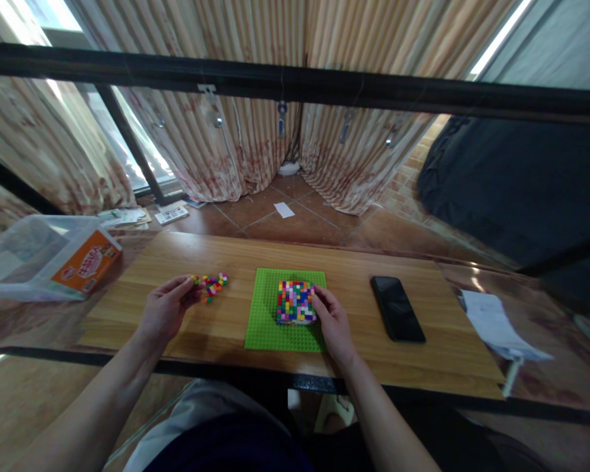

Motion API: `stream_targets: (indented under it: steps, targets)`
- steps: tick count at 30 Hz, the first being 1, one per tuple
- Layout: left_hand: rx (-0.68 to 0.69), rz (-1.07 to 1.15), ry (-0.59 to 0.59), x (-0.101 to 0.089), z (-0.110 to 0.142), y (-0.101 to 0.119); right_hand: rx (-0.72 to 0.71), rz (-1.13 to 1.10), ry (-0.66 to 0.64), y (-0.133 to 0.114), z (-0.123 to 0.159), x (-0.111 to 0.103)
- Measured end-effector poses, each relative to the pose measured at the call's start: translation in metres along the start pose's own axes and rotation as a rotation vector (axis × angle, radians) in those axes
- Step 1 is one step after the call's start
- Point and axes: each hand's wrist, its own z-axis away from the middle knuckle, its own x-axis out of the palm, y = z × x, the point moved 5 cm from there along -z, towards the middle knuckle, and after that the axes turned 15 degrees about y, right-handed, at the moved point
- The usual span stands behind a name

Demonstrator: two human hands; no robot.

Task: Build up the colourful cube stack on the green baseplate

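On the wooden worktop (442, 314), my right fingers (316, 296) grasp the multicoloured block's (294, 302) right side; my left fingers (191, 283) pinch a small brick beside loose bricks (215, 286).

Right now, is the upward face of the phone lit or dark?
Dark: the phone's upward face looks black, with no glowing display.

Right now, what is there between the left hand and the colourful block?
Loose bricks lie beside the left hand; then come a bare strip of table and the left part of the green plate. The head view shows this.
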Motion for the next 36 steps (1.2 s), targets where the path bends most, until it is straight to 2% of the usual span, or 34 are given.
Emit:
stream_targets:
  steps: [4, 7, 9, 11, 14, 16, 20, 30, 36]
  targets:
    - [0.015, -0.046, 0.036, -0.004, -0.004, -0.007, -0.002, 0.001, -0.004, 0.000, 0.000, 0.000]
    - [0.119, -0.188, -0.019, -0.006, -0.007, -0.012, -0.008, 0.004, -0.003, 0.000, 0.000, 0.000]
    - [0.264, -0.367, -0.107, -0.003, -0.007, -0.014, -0.007, 0.006, -0.007, 0.001, 0.000, 0.000]
    - [0.474, -0.599, -0.176, 0.002, -0.003, -0.013, -0.007, 0.007, -0.011, 0.001, 0.000, 0.000]
    - [0.794, -0.984, -0.196, 0.011, 0.007, -0.013, -0.017, 0.007, -0.011, 0.000, 0.000, 0.000]
    - [0.906, -1.188, -0.193, 0.016, 0.013, -0.015, -0.019, 0.007, -0.011, 0.000, 0.000, 0.000]
    - [0.947, -1.354, -0.144, 0.021, 0.014, -0.018, -0.021, 0.027, -0.027, 0.000, 0.000, -0.001]
    - [0.949, -1.221, -0.165, 0.018, 0.010, -0.020, -0.004, 0.020, -0.023, -0.001, 0.000, 0.000]
    - [0.882, -1.212, 0.028, 0.005, -0.009, 0.001, -0.026, 0.023, -0.020, -0.001, -0.001, 0.000]
